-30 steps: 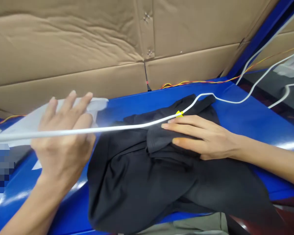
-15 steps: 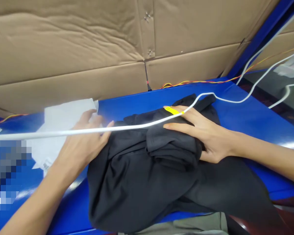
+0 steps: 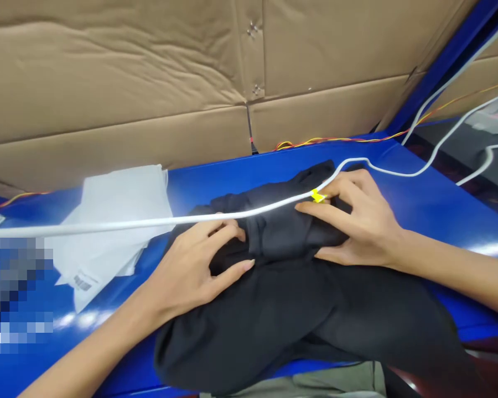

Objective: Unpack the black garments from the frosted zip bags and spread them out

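Note:
A black garment lies bunched and folded in front of me, its lower part spread towards me. My left hand rests on the left of its folded part, fingers bent and the thumb stretched apart from them. At the right side, my right hand grips the cloth with curved fingers, the thumb at the near side of the fold. By its fingertips shows a small yellow strip; whether it is attached to the garment I cannot tell. A white cable crosses the view above the garment and partly covers it.
White sheets or bags, one with a barcode label, lie on the blue table at left. A cardboard wall stands behind. Twisted red and yellow wires run along the back. Olive-green cloth shows below.
My left hand has moved right, from beside the white sheets onto the black garment. My right hand's fingers have drawn in, and the folded part looks flatter. The yellow strip has shifted right.

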Motion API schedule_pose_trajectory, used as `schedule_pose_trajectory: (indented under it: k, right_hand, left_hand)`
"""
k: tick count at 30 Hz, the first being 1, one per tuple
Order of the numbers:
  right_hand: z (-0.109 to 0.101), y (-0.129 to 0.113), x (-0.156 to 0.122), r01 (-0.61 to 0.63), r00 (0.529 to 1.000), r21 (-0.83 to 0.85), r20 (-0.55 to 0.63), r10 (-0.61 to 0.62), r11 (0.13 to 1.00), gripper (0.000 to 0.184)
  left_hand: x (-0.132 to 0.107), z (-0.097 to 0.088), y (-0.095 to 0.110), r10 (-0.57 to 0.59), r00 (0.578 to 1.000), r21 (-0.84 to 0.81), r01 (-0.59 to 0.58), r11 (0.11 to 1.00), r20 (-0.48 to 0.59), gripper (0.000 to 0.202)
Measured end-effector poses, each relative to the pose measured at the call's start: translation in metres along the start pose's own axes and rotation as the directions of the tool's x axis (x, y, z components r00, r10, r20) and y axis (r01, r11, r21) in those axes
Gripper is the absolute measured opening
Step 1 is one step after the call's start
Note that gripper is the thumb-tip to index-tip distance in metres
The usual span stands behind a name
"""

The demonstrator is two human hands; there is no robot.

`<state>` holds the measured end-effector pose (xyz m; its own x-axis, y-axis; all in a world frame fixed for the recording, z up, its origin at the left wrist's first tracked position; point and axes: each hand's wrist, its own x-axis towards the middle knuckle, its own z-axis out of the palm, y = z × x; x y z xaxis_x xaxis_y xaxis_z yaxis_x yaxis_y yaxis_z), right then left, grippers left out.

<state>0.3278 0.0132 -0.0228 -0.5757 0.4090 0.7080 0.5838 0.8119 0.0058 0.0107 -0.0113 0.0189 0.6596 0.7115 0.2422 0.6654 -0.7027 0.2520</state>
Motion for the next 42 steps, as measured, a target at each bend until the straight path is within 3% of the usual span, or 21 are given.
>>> schedule_pose_trajectory:
  k: [4,10,12,14,16,18,20,22,24,28,31,34,38,40,42]
  right_hand:
    - [-0.001,0.007,0.005,-0.065,0.991,0.269,0.133,0.03,0.961,0.062]
    - [-0.004,0.007,0.01,-0.191,0.978,0.275,0.134,0.159,0.942,0.047]
    - [-0.005,0.004,0.012,-0.304,0.951,0.259,0.145,0.274,0.917,0.044]
    - [-0.006,0.002,0.016,-0.466,0.885,0.278,0.163,0.437,0.84,0.04]
    - [-0.005,0.003,0.019,-0.629,0.771,0.399,0.215,0.599,0.667,0.032]
    - [-0.003,0.005,0.021,-0.741,0.608,0.566,0.336,0.719,0.362,0.024]
    - [0.0,0.007,0.022,-0.758,0.465,0.649,0.47,0.75,0.064,0.022]
    - [0.002,0.009,0.02,-0.742,0.385,0.662,0.549,0.742,-0.105,0.021]
    - [0.003,0.011,0.017,-0.736,0.349,0.65,0.604,0.717,-0.189,0.019]
    - [-0.001,0.013,0.014,-0.734,0.347,0.633,0.66,0.667,-0.245,0.018]
    - [-0.006,0.009,0.017,-0.733,0.391,0.654,0.631,0.67,-0.189,0.022]
    - [-0.008,0.006,0.019,-0.76,0.43,0.64,0.626,0.651,-0.113,0.02]
    - [-0.007,0.009,0.018,-0.752,0.387,0.611,0.714,0.583,-0.249,0.024]
    - [-0.006,0.01,0.017,-0.739,0.386,0.613,0.725,0.571,-0.278,0.028]
    - [-0.005,0.009,0.017,-0.751,0.409,0.618,0.71,0.573,-0.23,0.032]
  left_hand:
    - [0.003,-0.002,-0.001,-0.032,0.998,-0.053,0.034,0.998,0.054,0.029]
    - [0.0,0.002,-0.002,-0.138,0.988,-0.065,0.142,0.988,0.069,0.049]
    - [0.001,0.004,-0.003,-0.164,0.984,-0.092,0.17,0.981,0.065,0.045]
    - [0.001,0.005,-0.004,-0.185,0.981,-0.144,0.191,0.971,0.055,0.044]
    - [0.001,0.004,-0.005,-0.224,0.974,-0.19,0.226,0.955,0.035,0.048]
    - [0.001,0.002,-0.007,-0.266,0.964,-0.239,0.264,0.934,0.027,0.054]
    - [0.001,0.001,-0.009,-0.291,0.956,-0.31,0.285,0.907,0.025,0.063]
    - [0.002,0.001,-0.011,-0.319,0.947,-0.369,0.307,0.877,0.029,0.071]
    - [0.004,0.002,-0.011,-0.355,0.934,-0.408,0.339,0.848,0.039,0.07]
    - [0.009,0.004,-0.011,-0.429,0.903,-0.554,0.354,0.754,-0.007,0.047]
    - [0.012,0.004,-0.009,-0.493,0.87,-0.672,0.356,0.65,-0.017,0.039]
    - [0.012,0.004,-0.008,-0.537,0.843,-0.782,0.364,0.507,0.044,0.047]
    - [0.01,0.004,-0.011,-0.523,0.849,-0.891,0.292,0.348,0.074,0.065]
    - [0.009,0.004,-0.012,-0.508,0.86,-0.904,0.259,0.34,0.055,0.071]
    - [0.008,0.004,-0.012,-0.495,0.869,-0.882,0.256,0.394,0.031,0.076]
